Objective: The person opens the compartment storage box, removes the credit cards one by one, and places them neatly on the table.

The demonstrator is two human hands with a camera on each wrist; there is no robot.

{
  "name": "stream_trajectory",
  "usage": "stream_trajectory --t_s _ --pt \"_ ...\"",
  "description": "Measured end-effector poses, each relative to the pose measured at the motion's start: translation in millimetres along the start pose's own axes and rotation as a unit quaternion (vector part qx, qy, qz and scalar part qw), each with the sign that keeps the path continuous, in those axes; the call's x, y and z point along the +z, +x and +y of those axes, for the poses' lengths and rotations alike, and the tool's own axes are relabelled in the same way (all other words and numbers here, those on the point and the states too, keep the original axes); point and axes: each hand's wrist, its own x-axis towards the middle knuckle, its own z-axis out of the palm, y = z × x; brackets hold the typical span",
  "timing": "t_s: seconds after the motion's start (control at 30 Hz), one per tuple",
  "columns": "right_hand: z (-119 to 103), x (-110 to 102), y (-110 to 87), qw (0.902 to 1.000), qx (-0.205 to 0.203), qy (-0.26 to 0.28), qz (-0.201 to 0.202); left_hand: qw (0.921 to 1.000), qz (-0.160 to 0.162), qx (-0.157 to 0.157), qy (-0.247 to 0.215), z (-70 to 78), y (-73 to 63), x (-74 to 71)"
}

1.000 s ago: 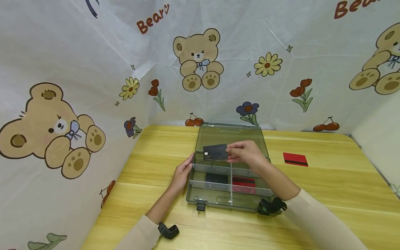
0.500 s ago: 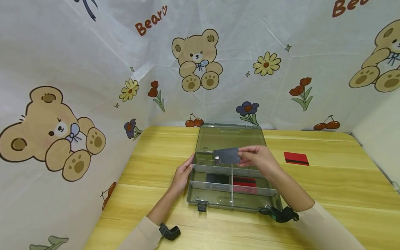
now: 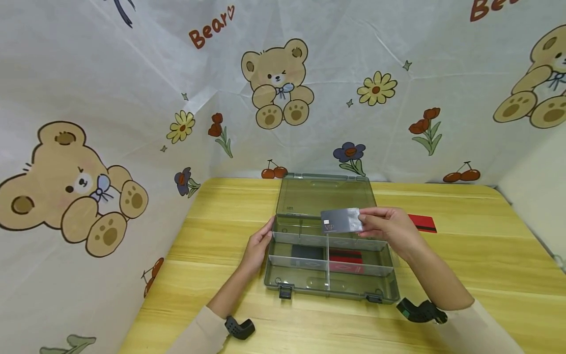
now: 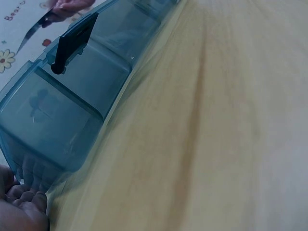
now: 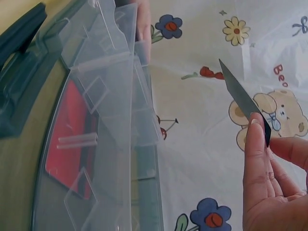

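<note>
A clear-green plastic organizer box [image 3: 305, 282], lid raised, stands on the table. My left hand [image 3: 256, 250] grips the box's left side; its curled fingers also show at the box corner in the left wrist view. My right hand [image 3: 391, 228] pinches a dark grey VIP card [image 3: 340, 221] by its right end, thumb against fingers, above the box's back row. The card is tilted and apart from the box. In the middle row lie a black card [image 3: 307, 252], left, and a red card [image 3: 346, 258] with a dark stripe, right, both seen partly through the clear dividers.
Another red striped card [image 3: 423, 223] lies on the wooden table [image 3: 477, 255] right of the box, partly behind my right hand. The lid [image 3: 327, 194] leans up at the back, near the bear-print cloth [image 3: 283, 147]. Two latches [image 3: 285, 292] are on the front edge.
My right hand has moved to the right with the VIP card, and the card's face now catches more light. The hand now partly covers the loose red card. My left hand stays on the box.
</note>
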Motion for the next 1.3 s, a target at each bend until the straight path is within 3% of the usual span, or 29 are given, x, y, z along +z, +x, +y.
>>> stream_trajectory --t_s 1.3 --pt "-1 -114 -47.4 0.9913 -0.071 0.111 -0.001 0.9999 0.0 -0.006 0.009 0.0 0.0 -0.8"
